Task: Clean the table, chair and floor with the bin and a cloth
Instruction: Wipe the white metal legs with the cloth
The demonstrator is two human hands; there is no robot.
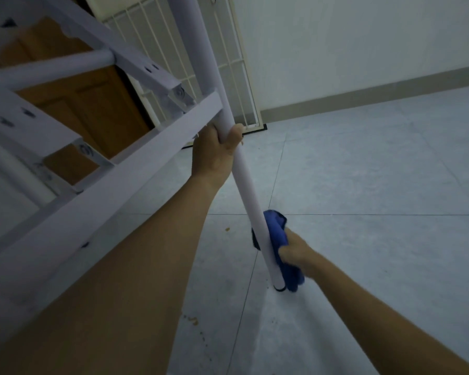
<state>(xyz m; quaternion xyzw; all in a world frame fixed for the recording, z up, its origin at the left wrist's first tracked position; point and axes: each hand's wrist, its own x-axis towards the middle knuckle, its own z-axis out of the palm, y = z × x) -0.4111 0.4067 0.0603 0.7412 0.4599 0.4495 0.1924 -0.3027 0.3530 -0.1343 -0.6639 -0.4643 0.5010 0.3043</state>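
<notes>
We've got the table leg slanting through the middle of our view, so let's call everything from there. At the top of the leg, right where it meets the frame rail, our left hand is clenched round the tube, fingers and thumb wrapped on it. Low on the leg, just above its black foot cap, our right hand grips the blue cloth, bunched up and pressed against the tube, with a dark fold peeking out on the leg's other side.

How will it handle? The leg looks like stiff, smooth painted metal, so we reckon the soft cloth will slide along it easily and mould round the curve. With the wooden top up beyond the rail, the table probably has some weight. Holding high by the joint seems the steadiest spot while the cloth works the lower stretch.

On the floor, brown crumbs lie near the leg's foot, on our side of it. We see no bin.
</notes>
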